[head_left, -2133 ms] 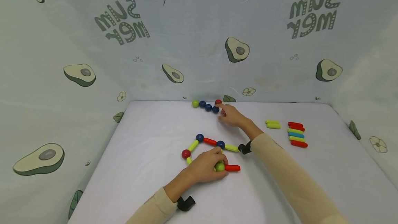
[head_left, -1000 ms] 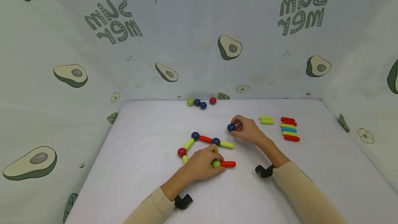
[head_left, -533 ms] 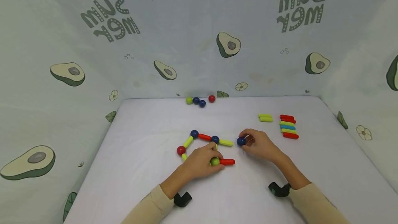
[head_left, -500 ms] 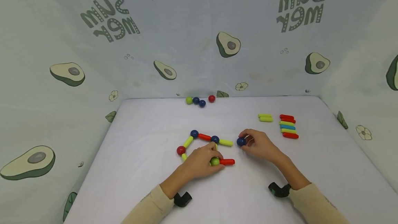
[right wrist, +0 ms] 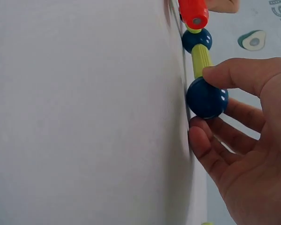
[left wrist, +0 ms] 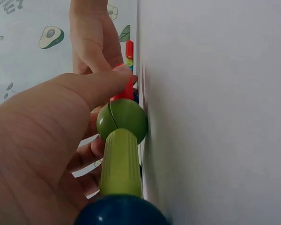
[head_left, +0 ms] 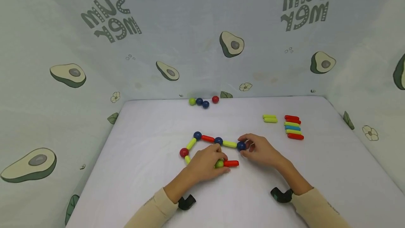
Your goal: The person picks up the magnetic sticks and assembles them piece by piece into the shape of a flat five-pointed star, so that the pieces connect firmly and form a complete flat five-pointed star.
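In the head view, a shape of magnetic rods and balls lies on the white table point(head_left: 152, 178). My left hand point(head_left: 202, 164) grips its green ball point(head_left: 219, 164), with the thumb reaching along the red rod point(head_left: 231, 163) joined to it. My right hand point(head_left: 261, 150) pinches a dark blue ball point(right wrist: 207, 98) between thumb and fingers. That ball sits against the end of a yellow-green rod point(head_left: 229, 144), which runs to another blue ball point(head_left: 218, 141). A red rod point(head_left: 207, 139), a blue corner ball point(head_left: 197, 135) and a red ball point(head_left: 184, 152) follow leftward. My left hand hides part of the shape.
Along the back edge lie a green ball point(head_left: 192, 101), two blue balls point(head_left: 205, 104) and a red ball point(head_left: 215, 99). Two yellow-green rods point(head_left: 270, 118) and a stack of several coloured rods point(head_left: 293, 128) lie at right. A printed cloth point(head_left: 196, 45) hangs behind.
My right hand has taken a blue ball from the back row, brought it forward, then moved it left against the yellow-green rod's free end. My left hand stays at the green ball.
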### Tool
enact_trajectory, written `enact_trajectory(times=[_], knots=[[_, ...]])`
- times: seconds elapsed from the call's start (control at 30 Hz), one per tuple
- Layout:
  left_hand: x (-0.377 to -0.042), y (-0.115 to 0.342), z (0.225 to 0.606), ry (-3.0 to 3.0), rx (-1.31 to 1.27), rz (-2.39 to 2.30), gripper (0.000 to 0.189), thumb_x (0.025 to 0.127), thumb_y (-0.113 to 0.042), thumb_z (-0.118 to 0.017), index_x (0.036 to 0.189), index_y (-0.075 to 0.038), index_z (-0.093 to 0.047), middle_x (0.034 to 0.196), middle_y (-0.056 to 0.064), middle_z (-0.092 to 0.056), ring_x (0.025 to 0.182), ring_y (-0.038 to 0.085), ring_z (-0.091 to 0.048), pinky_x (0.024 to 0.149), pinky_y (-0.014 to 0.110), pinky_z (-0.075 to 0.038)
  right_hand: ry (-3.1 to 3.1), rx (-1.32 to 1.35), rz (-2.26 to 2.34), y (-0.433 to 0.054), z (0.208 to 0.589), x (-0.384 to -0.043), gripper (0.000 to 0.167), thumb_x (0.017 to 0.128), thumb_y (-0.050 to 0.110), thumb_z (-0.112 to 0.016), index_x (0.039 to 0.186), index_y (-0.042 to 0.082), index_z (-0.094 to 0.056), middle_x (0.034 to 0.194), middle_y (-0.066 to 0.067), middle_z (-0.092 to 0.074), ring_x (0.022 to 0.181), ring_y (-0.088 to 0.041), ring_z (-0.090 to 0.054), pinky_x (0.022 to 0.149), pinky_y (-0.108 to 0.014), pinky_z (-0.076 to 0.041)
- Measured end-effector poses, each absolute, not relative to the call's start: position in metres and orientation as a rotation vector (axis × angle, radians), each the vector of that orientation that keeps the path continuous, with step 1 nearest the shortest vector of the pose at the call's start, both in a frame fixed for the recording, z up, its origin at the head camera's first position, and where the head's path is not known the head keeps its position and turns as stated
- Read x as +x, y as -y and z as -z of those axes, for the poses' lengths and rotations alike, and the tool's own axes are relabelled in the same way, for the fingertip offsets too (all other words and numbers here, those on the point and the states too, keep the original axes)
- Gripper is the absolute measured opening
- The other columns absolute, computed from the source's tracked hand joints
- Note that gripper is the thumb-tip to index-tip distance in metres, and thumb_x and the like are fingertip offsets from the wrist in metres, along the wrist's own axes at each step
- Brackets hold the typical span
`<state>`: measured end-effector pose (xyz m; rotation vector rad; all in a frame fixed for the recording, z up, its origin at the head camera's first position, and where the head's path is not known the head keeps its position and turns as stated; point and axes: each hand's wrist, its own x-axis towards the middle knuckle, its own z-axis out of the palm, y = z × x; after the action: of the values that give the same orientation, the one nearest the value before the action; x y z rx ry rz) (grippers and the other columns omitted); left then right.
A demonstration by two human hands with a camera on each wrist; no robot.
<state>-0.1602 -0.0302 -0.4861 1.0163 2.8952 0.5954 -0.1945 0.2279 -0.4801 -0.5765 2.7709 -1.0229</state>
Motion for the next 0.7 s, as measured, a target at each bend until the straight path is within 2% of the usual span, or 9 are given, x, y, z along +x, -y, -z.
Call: enact_trajectory(times=[0.13,0.43,0.7], knots=[[-0.158,0.022,0.487,-2.962,1.025,-0.498,0.035,0.09,-0.055,-0.074,0.109,-0.025,-0.079,0.097,-0.008,-0.054,0.082,0.004,-0.046,0.057,0.015,-0.038,-2.759,-0.616,1.046,-0.228,0.483,-0.193,0.039,0.09,0.013,-0.076,0.128,0.009,-0.065,0.108,-0.002,-0.066,0.092,-0.017,-0.059,0.081,-0.024,-0.054],[-0.154,0.015,0.489,-3.048,0.884,-0.534,0.029,0.091,-0.047,-0.077,0.102,-0.02,-0.08,0.095,-0.007,-0.056,0.083,0.005,-0.049,0.056,0.016,-0.041,-2.726,-0.603,1.08,-0.228,0.484,-0.188,0.038,0.091,0.012,-0.075,0.127,0.011,-0.065,0.11,-0.002,-0.067,0.095,-0.017,-0.059,0.081,-0.023,-0.054],[-0.154,0.015,0.488,-3.075,0.854,-0.557,0.031,0.09,-0.048,-0.078,0.1,-0.018,-0.08,0.094,-0.006,-0.056,0.079,0.004,-0.047,0.053,0.014,-0.037,-2.703,-0.634,1.087,-0.225,0.484,-0.181,0.036,0.089,0.014,-0.077,0.123,0.012,-0.065,0.095,0.001,-0.062,0.087,-0.017,-0.057,0.075,-0.023,-0.051]])
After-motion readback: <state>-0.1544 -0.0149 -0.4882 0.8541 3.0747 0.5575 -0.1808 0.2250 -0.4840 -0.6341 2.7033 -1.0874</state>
